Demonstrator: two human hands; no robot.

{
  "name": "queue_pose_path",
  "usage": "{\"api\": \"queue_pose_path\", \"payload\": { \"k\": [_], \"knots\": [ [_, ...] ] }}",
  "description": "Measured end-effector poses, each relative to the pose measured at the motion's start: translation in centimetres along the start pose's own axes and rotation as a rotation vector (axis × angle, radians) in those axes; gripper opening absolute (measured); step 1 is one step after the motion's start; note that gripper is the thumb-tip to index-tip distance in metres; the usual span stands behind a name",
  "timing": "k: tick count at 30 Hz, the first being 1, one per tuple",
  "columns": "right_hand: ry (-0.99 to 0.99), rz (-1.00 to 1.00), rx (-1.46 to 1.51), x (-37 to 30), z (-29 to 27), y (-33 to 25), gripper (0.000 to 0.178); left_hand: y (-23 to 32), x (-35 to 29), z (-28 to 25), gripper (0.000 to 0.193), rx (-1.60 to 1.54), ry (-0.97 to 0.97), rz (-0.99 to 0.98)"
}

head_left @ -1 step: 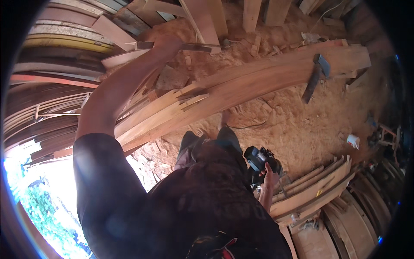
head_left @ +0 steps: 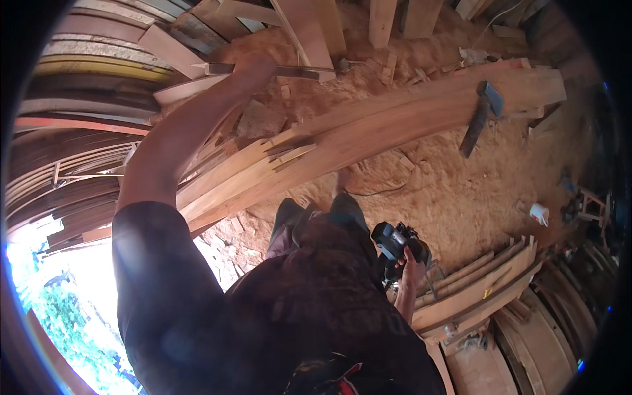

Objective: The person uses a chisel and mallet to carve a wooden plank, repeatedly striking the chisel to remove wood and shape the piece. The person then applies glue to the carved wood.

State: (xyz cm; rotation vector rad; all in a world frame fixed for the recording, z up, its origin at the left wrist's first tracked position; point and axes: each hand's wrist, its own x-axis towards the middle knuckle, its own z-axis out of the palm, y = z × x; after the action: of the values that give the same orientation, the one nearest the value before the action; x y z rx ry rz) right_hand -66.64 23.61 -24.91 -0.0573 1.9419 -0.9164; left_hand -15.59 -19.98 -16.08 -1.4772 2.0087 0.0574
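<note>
My left hand [head_left: 258, 64] reaches far forward at the upper left, closed around a thin wooden strip [head_left: 299, 72] that sticks out on both sides of it. Its fingers are partly hidden behind the back of the hand. Low at my right side, my right hand [head_left: 412, 268] grips a dark handheld power tool [head_left: 391, 242] with a grey-green housing; its exact kind cannot be made out. Between the hands a long, thick wooden plank [head_left: 368, 135] lies across the view. On its right part rests an L-shaped tool [head_left: 484, 115] with a blue-grey block and a dark blade.
Narrow split boards [head_left: 240, 171] lie along the plank's left end. Stacked lumber [head_left: 79, 125] fills the left, and upright boards [head_left: 382, 23] stand at the far side. Sawdust covers the floor [head_left: 461, 191]. A white container [head_left: 539, 214] and more boards [head_left: 474, 289] are on the right.
</note>
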Motion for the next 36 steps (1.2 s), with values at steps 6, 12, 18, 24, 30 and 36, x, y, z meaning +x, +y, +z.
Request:
{"api": "queue_pose_path", "payload": {
  "k": [6,12,18,24,30,36],
  "knots": [
    [-0.102,0.081,-0.007,2.0,1.1,-1.6,0.026,1.8,3.1,-4.5,0.054,0.024,0.142,0.083],
    [-0.159,-0.089,-0.019,0.1,2.0,-6.3,0.026,9.4,0.8,-12.2,0.057,-0.267,0.479,0.345],
    [-0.184,-0.26,-0.06,-5.3,2.6,-7.4,0.031,20.2,-4.7,-17.9,0.051,-0.444,0.392,0.719],
    [-0.155,-0.459,-0.121,-12.1,1.7,-6.7,0.031,31.7,-8.6,-14.1,0.028,-0.322,0.275,0.898],
    [-0.196,-0.676,-0.229,-17.3,0.4,-3.2,0.034,33.8,-11.9,-4.4,0.023,-0.707,0.385,0.891],
    [-0.222,-0.637,-0.283,-20.3,-1.6,0.4,0.032,34.6,-18.0,0.8,0.023,-0.667,0.504,0.78]
  ]
}}
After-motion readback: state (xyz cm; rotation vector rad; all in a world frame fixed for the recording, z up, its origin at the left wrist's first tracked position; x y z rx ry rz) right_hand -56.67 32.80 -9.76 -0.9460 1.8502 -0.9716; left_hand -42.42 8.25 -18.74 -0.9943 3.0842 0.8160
